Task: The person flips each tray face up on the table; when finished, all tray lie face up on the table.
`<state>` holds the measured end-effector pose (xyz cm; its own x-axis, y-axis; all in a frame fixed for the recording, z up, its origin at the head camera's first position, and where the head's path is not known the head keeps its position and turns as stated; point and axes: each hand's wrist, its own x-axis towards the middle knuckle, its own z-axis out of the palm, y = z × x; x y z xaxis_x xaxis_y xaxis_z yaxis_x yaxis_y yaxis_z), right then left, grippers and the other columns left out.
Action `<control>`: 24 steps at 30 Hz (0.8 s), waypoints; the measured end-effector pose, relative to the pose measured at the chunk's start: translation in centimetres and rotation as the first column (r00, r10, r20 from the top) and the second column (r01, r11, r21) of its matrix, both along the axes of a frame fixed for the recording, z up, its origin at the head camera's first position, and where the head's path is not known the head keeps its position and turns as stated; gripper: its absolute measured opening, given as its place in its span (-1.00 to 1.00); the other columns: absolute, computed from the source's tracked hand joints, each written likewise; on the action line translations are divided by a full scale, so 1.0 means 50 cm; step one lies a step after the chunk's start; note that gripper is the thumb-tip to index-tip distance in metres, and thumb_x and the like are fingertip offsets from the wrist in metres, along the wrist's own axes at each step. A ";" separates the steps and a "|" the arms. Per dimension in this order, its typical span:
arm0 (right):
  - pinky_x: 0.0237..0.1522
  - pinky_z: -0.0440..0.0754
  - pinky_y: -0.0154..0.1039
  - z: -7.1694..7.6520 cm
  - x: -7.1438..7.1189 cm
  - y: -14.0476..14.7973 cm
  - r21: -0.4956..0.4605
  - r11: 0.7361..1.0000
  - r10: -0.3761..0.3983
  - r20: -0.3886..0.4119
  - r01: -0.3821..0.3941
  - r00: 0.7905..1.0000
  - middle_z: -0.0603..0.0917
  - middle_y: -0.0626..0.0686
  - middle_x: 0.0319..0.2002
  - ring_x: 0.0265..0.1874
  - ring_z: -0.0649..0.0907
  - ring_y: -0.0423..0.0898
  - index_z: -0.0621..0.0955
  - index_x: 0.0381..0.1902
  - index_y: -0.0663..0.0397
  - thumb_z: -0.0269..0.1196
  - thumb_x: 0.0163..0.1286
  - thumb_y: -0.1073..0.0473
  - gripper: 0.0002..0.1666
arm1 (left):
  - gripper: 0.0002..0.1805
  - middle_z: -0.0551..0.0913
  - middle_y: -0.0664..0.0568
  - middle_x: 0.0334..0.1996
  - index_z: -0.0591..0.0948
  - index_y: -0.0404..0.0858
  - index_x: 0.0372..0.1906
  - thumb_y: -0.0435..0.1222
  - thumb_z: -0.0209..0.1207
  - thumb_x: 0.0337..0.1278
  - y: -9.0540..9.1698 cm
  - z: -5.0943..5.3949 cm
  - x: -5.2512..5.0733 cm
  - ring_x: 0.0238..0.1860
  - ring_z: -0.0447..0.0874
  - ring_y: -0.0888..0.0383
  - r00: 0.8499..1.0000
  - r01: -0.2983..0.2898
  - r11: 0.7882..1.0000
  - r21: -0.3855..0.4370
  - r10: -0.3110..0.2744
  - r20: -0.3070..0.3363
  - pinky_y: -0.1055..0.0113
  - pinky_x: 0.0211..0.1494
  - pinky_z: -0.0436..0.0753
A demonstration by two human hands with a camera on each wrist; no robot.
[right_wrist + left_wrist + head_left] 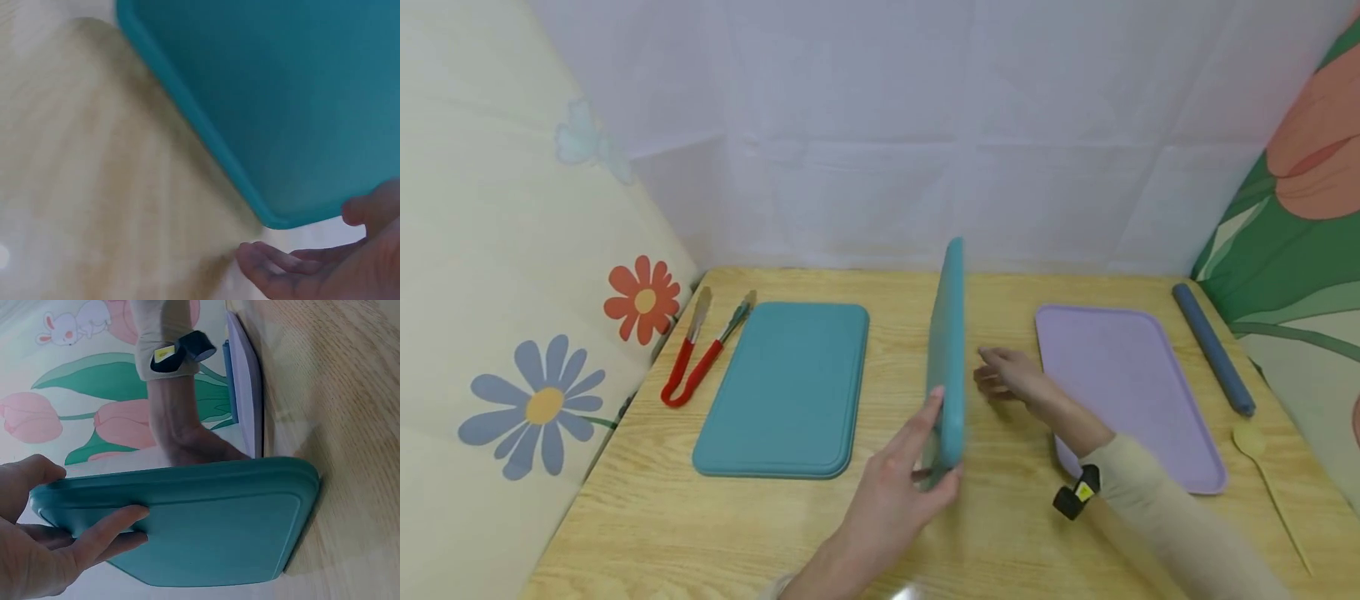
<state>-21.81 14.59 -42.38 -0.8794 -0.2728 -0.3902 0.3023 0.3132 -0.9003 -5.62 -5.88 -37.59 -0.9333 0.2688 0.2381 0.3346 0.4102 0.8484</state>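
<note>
My left hand holds a teal rectangular tray by its near end, the thumb on one side and fingers spread over the other face. The tray stands on edge, nearly upright, on the table. In the left wrist view the fingers lie on its outlined face. To its right is my right hand, fingers loosely extended, apart from the tray in the head view and holding nothing. The right wrist view shows that hand close to a tray corner. A second teal tray lies flat on the left.
A lilac tray lies on the right, partly behind my right forearm. Beyond it are a dark blue rod and a pale yellow spoon. Red-handled tongs lie at the far left. Cloth walls enclose the wooden table.
</note>
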 end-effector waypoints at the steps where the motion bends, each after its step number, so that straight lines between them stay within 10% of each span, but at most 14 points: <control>1: 0.21 0.46 0.07 -0.005 0.004 -0.003 0.018 1.000 0.013 0.005 -0.014 1.000 0.44 0.41 0.22 0.18 0.49 0.25 0.13 0.42 0.42 -0.16 0.58 -0.10 -0.25 | -0.11 0.31 -0.21 0.36 0.08 0.00 0.52 -0.42 0.24 0.16 -0.001 0.001 -0.001 0.20 0.48 -0.18 1.000 -0.006 1.000 0.019 0.006 0.018 0.42 -0.17 0.66; 14: 0.12 0.55 0.02 -0.008 0.010 -0.023 0.007 0.999 0.050 0.050 -0.051 0.997 0.39 0.46 0.24 0.11 0.55 0.25 0.16 0.37 0.52 -0.06 0.57 0.05 -0.32 | -0.16 0.29 -0.29 0.36 0.04 -0.13 0.53 -0.47 0.15 0.22 -0.012 0.013 -0.015 0.17 0.47 -0.27 0.977 -0.116 0.960 0.256 0.064 0.204 0.35 -0.16 0.68; 24: -0.18 0.70 -0.19 -0.024 0.009 -0.009 0.064 0.992 0.113 0.003 -0.113 0.994 0.53 0.45 0.05 -0.21 0.71 0.06 0.27 0.26 0.64 0.14 0.39 0.35 -0.40 | -0.17 0.28 -0.25 0.36 0.04 -0.21 0.51 -0.40 0.19 0.21 -0.028 0.024 -0.025 0.25 0.43 -0.21 0.932 -0.237 0.896 0.376 0.101 0.347 0.26 0.00 0.63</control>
